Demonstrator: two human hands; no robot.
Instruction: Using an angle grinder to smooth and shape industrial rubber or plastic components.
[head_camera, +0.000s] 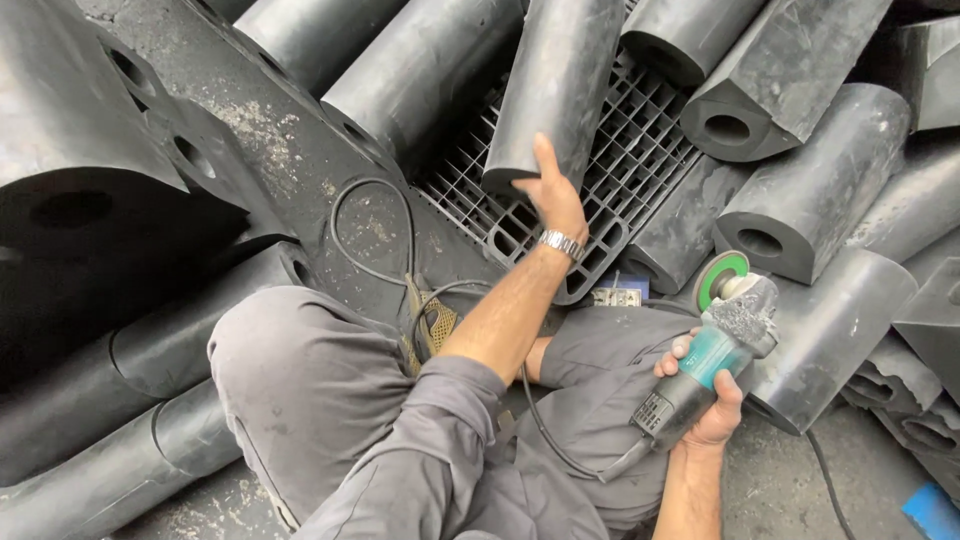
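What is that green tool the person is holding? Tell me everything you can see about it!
The teal and grey handheld angle grinder has a dusty grey head, a round green disc on top and a dark vented rear end with a black power cable trailing away. It points up and slightly right. The right hand grips its body, above the person's lap, near black rubber blocks. The disc touches nothing.

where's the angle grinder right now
In the head view, lower right: the angle grinder is gripped in the right hand above the person's lap, its green disc beside a black rubber block.
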